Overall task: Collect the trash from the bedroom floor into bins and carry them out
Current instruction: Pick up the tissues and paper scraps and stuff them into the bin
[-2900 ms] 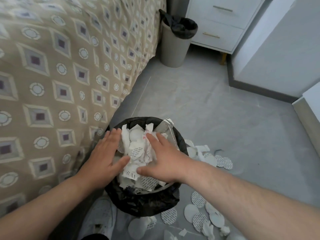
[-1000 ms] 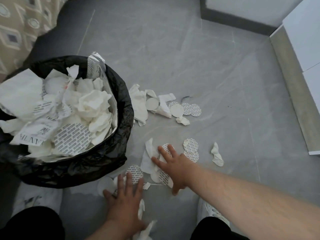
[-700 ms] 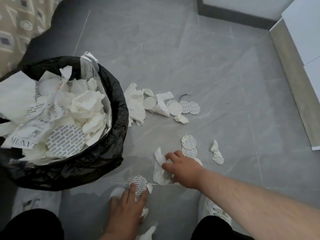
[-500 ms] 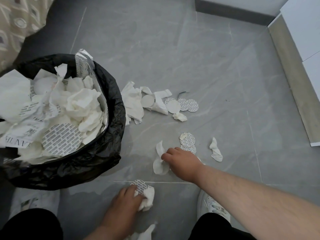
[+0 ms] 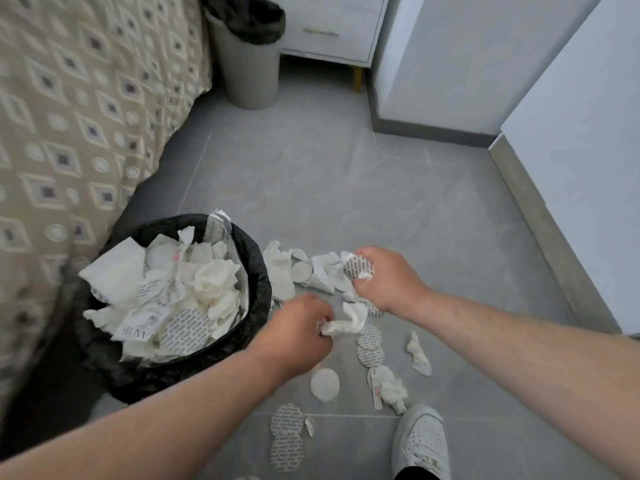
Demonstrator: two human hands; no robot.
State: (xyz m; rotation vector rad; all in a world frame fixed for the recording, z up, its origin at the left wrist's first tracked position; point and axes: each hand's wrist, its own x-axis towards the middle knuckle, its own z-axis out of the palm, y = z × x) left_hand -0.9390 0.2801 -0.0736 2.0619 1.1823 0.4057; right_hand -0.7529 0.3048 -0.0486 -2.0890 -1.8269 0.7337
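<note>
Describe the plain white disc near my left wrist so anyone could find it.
Find the full black bin beside the bed. On the floor just right of it, below the left hand, lies a round disc. Unlike the printed discs beside it, it is plain white.

Patterned beige bedspread [image 5: 69, 116] occupies the left of frame. White drawer unit [image 5: 346, 15], on a yellowish leg, stands at top centre. Pale wall panels [image 5: 571, 150] at right. White shoe [image 5: 420, 441] at lower right.
</note>
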